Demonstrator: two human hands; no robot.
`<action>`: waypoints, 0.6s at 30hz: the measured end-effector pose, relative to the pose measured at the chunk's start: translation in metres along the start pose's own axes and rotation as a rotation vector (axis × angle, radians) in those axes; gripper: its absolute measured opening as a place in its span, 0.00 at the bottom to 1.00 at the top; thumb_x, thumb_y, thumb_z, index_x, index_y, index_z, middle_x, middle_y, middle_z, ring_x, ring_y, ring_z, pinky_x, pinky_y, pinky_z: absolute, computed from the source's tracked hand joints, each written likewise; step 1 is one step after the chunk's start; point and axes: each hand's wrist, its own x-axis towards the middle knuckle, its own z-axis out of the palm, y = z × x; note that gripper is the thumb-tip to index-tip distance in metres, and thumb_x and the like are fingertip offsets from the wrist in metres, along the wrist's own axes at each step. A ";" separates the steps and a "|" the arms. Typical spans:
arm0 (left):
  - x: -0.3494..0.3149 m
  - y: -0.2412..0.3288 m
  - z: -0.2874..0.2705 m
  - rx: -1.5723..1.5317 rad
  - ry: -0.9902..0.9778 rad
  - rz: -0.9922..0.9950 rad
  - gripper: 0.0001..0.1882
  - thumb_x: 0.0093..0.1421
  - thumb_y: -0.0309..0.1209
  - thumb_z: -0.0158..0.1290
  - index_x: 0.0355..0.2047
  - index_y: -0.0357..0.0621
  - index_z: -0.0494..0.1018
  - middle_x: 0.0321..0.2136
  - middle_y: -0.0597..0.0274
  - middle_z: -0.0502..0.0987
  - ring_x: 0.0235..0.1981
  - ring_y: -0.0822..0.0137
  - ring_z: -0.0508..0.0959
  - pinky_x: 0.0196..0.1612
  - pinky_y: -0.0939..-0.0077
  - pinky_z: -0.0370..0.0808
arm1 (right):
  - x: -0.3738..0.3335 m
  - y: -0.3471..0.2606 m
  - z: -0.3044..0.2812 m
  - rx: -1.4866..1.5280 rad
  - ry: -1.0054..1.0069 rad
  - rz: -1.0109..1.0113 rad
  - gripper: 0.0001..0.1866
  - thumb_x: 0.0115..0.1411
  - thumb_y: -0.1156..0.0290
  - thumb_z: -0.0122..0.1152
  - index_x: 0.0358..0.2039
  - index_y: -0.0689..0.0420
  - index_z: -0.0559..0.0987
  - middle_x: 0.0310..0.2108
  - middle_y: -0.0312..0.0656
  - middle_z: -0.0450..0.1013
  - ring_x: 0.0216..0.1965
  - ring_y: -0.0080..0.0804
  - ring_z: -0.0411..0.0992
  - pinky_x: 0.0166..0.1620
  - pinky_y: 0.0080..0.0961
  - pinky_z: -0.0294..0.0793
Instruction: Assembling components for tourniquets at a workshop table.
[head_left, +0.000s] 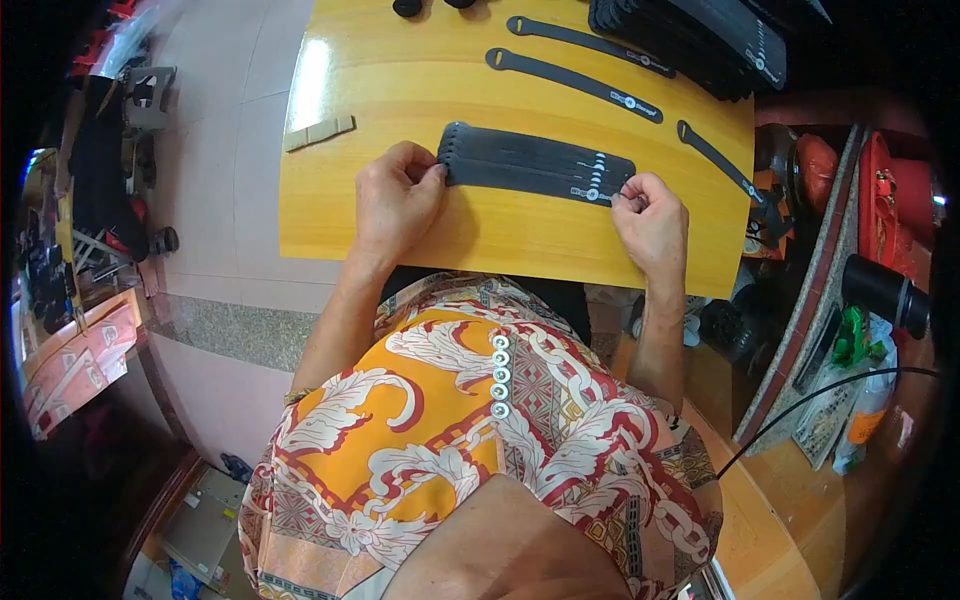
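A fanned stack of black cable straps (525,162) with white print lies on the yellow table, its straps overlapping in a staggered row. My left hand (398,195) pinches the stack's left end, where the slotted tips show. At the other end, my right hand (650,218) has thumb and fingers closed on the lower right corner of the straps. Beyond the stack lie two single black straps, one nearer (575,82) and one farther (590,45). Another loose strap (718,160) rests slantwise to the right of my right hand.
The yellow table (360,220) has a big pile of black straps (690,40) at its far right. A folded tan strip (320,132) sits near its left edge. Right of the table stand a shelf with red items (880,200) and a black cylinder (885,295). A black cable (820,392) curves below.
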 end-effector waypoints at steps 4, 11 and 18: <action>0.006 0.011 -0.004 0.153 -0.072 0.001 0.07 0.48 0.27 0.56 0.26 0.35 0.74 0.19 0.58 0.76 0.21 0.72 0.74 0.26 0.76 0.71 | 0.005 -0.003 -0.004 -0.138 -0.051 -0.023 0.06 0.46 0.71 0.57 0.23 0.59 0.72 0.20 0.48 0.72 0.23 0.43 0.72 0.27 0.33 0.69; 0.008 0.013 -0.013 0.426 -0.098 0.082 0.11 0.47 0.31 0.58 0.25 0.35 0.73 0.19 0.54 0.75 0.20 0.66 0.74 0.25 0.73 0.70 | 0.004 -0.004 -0.006 -0.281 -0.016 -0.029 0.09 0.48 0.68 0.57 0.25 0.60 0.71 0.22 0.49 0.72 0.24 0.47 0.72 0.29 0.35 0.69; 0.001 -0.007 -0.019 0.114 -0.133 0.110 0.13 0.51 0.33 0.57 0.29 0.34 0.72 0.20 0.56 0.76 0.22 0.70 0.74 0.26 0.75 0.70 | 0.040 0.029 -0.046 -0.335 0.370 -0.262 0.12 0.54 0.66 0.53 0.35 0.60 0.73 0.35 0.50 0.71 0.36 0.47 0.71 0.39 0.36 0.69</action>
